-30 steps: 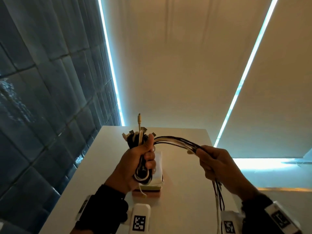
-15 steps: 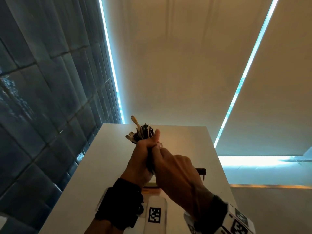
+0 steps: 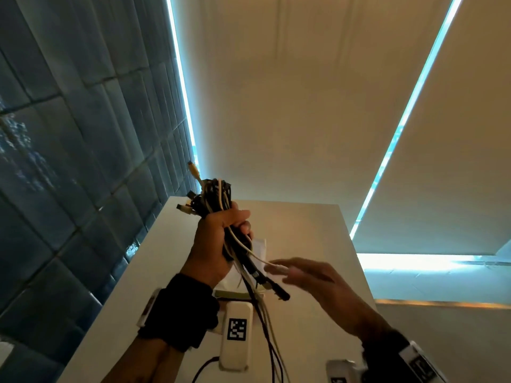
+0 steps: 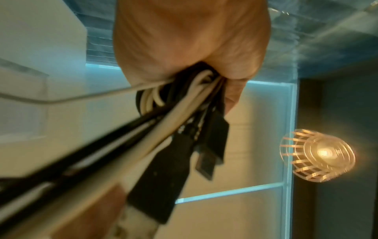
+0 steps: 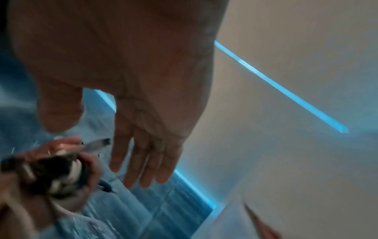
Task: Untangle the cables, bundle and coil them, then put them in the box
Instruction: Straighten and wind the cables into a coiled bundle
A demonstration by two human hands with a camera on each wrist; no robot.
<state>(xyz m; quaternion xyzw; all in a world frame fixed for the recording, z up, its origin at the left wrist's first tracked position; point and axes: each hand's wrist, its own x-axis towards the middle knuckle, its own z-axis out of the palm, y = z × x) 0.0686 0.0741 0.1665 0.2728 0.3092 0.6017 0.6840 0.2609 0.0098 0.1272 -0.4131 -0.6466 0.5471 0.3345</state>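
The left hand (image 3: pixel 218 239) grips a bundle of black and white cables (image 3: pixel 214 200) in a fist, held upright above the white worktop (image 3: pixel 304 233). Plug ends stick out of the top of the fist, and loose tails with connectors hang out below, trailing toward the person. The right hand (image 3: pixel 312 277) is spread, fingers straight and holding nothing, just beside the hanging cable ends. Behind the left hand a white box (image 3: pixel 260 250) sits on the worktop, mostly hidden. A lit lamp (image 4: pixel 317 155) shows in the left wrist view.
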